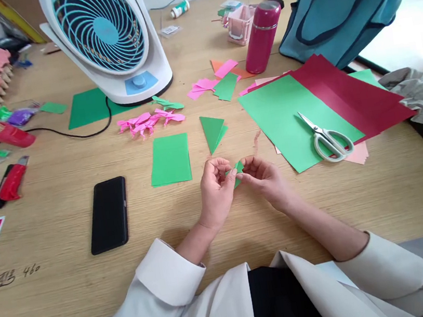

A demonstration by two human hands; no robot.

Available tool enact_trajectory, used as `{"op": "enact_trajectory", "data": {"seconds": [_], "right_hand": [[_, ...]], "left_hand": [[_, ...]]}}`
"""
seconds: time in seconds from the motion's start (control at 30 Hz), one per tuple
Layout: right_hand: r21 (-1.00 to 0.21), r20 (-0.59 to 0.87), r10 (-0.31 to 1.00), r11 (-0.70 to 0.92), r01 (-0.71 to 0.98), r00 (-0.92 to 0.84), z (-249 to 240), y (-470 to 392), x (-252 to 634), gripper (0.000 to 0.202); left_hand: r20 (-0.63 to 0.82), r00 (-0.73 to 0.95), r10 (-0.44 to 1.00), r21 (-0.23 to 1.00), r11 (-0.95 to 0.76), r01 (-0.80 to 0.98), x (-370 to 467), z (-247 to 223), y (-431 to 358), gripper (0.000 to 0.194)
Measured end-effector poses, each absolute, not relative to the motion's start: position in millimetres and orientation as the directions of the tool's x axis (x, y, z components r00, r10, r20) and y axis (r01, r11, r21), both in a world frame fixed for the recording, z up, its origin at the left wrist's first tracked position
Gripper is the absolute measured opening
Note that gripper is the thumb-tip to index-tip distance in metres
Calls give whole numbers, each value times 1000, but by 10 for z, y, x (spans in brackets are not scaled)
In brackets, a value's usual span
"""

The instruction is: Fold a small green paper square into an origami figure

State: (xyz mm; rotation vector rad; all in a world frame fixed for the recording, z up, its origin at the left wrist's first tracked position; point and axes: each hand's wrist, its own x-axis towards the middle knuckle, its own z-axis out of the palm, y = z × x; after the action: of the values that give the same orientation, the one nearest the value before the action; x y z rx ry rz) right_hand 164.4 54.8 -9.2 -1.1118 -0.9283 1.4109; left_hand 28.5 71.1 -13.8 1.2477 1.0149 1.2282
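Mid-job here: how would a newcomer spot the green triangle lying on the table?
From the fan, come toward the left hand. Just beyond that hand, right of the green rectangle, lies the triangle. Its narrow tip points toward the hand, whereas the rectangle has four corners.

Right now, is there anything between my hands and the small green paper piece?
Nothing visible: your left hand and right hand both pinch the small green paper piece directly. The green folded triangle lies just beyond them, not in between.
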Motion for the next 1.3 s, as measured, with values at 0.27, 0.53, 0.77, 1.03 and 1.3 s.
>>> {"op": "enact_trajectory", "data": {"seconds": [0.27,0.53,0.77,1.03,1.3], "right_hand": [[-978,-151,988,-151,-145,-13,-123,523,1624,39],[-986,14,1000,13,167,2,-98,455,1662,26],[-999,-4,1000,-3,47,-28,-115,467,1673,34],[-999,-23,993,-18,42,-118,-96,456,1691,39],[-998,-23,992,-16,63,-122,-95,440,1718,36]], "left_hand": [[69,106,992,983,-49,-179,304,-106,691,17],[109,199,974,990,-123,62,206,-111,716,12],[67,223,973,996,-53,-68,200,-125,742,23],[13,240,971,992,18,-125,211,-130,717,19],[32,256,966,993,0,-122,164,-92,737,30]]}}
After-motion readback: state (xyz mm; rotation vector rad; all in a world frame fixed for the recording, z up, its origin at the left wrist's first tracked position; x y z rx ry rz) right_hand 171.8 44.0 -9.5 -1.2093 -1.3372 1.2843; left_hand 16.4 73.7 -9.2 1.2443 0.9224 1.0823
